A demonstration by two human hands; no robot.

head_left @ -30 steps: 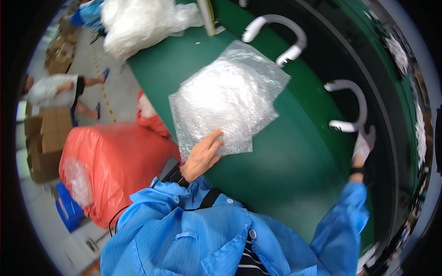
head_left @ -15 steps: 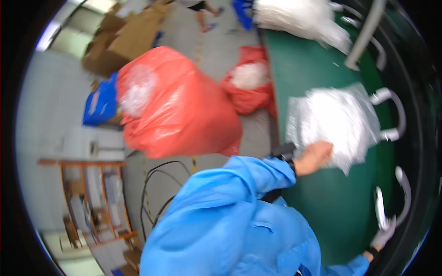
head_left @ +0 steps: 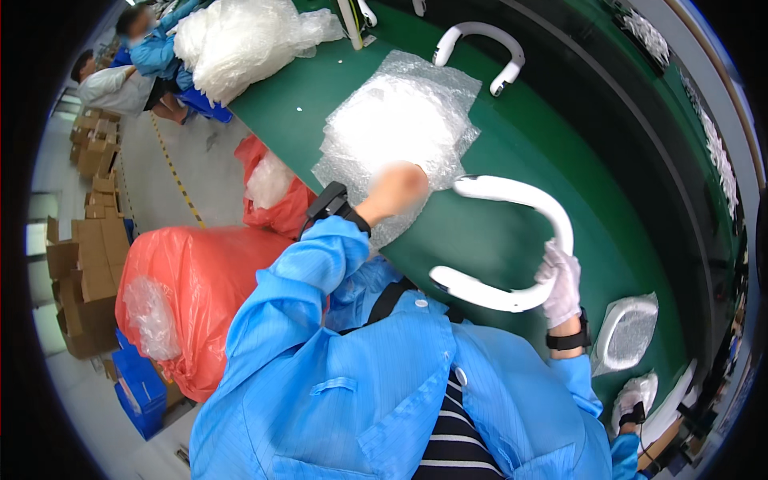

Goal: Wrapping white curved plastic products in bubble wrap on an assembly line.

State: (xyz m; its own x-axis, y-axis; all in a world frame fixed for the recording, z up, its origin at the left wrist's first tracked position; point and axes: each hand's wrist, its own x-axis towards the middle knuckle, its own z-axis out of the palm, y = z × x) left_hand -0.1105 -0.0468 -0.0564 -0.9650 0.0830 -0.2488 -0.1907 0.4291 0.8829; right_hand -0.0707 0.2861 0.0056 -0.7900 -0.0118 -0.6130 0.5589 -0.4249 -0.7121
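On the green table lies a stack of clear bubble-wrap bags (head_left: 392, 120). My bare left hand (head_left: 398, 190) rests at the stack's near edge, fingers curled onto a bag; the fingertips are blurred. My right hand (head_left: 558, 280), in a white glove, grips a white U-shaped handle-like part (head_left: 512, 192) at its curved side. The two arms of that part point left, toward my body and the bags. Its lower arm hangs over the table close to my jacket.
Another white U-shaped part (head_left: 484, 32) lies beyond the bags. A bubble-wrapped piece (head_left: 628, 332) sits at right, near another person's gloved hand (head_left: 636, 396). A white plastic heap (head_left: 248, 48) covers the far left table end. Red sacks (head_left: 216, 280) stand left, beside cardboard boxes (head_left: 100, 248).
My view has turned to the right. My right hand has brought the U-shaped part nearer, toward the bags. My left hand stays at the bag stack.
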